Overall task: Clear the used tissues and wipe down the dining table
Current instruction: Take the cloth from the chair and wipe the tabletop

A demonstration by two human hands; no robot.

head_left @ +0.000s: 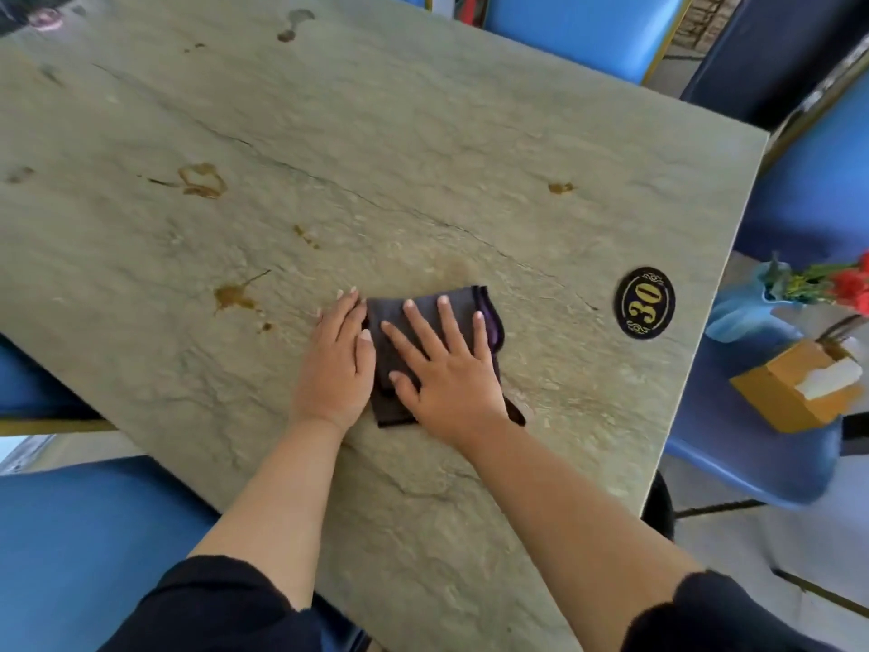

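Note:
A dark grey cloth (425, 312) with a purple edge lies folded on the greenish stone-look dining table (423, 134). My right hand (446, 364) presses flat on the cloth with spread, straight fingers. My left hand (336, 360) lies flat on the table beside the cloth's left edge, fingers together and touching that edge. Brown stains mark the tabletop: a ring (202, 181) at left, a splash (233, 297) left of my hands, and a small spot (560, 187) at right. No tissues lie on the table.
A black oval number plate reading 30 (645, 302) sits near the table's right edge. Blue chairs (583, 25) surround the table. On the right chair stand a brown tissue box (794, 385) and a blue vase with red flowers (771, 294).

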